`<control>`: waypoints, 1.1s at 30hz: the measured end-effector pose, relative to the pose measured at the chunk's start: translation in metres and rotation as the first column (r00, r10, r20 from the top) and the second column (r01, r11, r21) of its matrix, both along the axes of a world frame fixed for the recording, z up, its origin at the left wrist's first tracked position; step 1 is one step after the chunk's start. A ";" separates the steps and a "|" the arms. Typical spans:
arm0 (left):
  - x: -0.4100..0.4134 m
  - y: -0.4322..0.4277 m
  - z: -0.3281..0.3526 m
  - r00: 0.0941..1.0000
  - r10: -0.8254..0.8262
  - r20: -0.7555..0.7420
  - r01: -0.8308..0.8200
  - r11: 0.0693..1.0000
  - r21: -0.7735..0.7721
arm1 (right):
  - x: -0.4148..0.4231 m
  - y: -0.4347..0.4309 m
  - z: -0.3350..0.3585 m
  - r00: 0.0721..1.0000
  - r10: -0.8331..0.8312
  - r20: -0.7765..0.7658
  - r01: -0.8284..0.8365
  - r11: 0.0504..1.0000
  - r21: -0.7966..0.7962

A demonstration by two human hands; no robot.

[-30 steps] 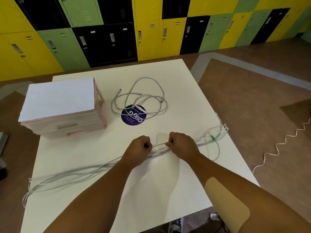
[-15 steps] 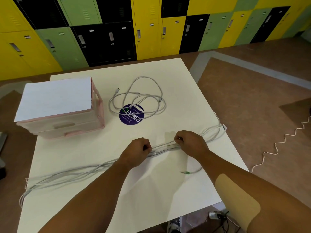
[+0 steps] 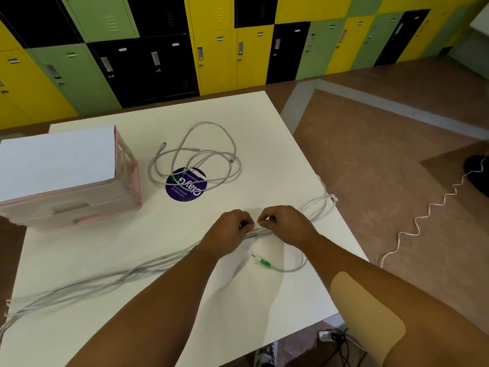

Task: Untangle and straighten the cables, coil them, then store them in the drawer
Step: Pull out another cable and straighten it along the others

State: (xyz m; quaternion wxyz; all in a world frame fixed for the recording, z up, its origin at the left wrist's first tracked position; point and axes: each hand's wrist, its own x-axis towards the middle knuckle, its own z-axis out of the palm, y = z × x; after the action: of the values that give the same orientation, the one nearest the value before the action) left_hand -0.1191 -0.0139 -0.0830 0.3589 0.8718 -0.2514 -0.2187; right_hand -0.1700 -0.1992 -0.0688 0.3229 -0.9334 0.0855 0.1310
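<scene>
A long white cable bundle [image 3: 111, 279] stretches across the white table [image 3: 277, 144] from the left edge to the right edge. My left hand [image 3: 227, 229] and my right hand [image 3: 288, 225] pinch a strand of it close together at the middle. A loose end with a green plug [image 3: 263, 261] lies just below my right hand. A second grey cable [image 3: 195, 160] lies in a loose tangle farther back. The pink drawer unit [image 3: 127, 181] stands at the left, its drawers closed.
A round purple sticker [image 3: 182, 192] lies under the grey tangle. The cable bundle hangs over the table's right edge [image 3: 330, 198]. A white wavy cord [image 3: 434, 210] runs across the brown floor at right. Coloured lockers [image 3: 211, 49] line the far wall.
My right hand slid left along the bundle until it sits next to my left hand. The green-plug end swung from the right edge down onto the table in front of me.
</scene>
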 end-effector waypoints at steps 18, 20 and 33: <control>0.000 0.007 -0.016 0.996 0.090 0.028 -0.091 0.995 0.031 | -0.017 -0.083 0.004 0.986 -0.097 -0.138 0.074 0.985 -0.159; -0.002 0.004 -0.016 0.995 0.102 0.019 -0.102 0.995 0.016 | -0.016 -0.088 0.006 0.988 -0.100 -0.117 0.078 0.981 -0.180; -0.004 0.004 -0.022 0.994 0.105 -0.004 -0.105 0.992 0.063 | -0.009 -0.129 0.017 0.990 -0.139 -0.026 0.130 0.964 -0.232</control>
State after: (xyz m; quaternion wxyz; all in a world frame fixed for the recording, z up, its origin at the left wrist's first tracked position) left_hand -0.1227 -0.0101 -0.1048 0.3432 0.8939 -0.1968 -0.2106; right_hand -0.1790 -0.3278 -0.0514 0.2190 -0.9536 0.1699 0.1174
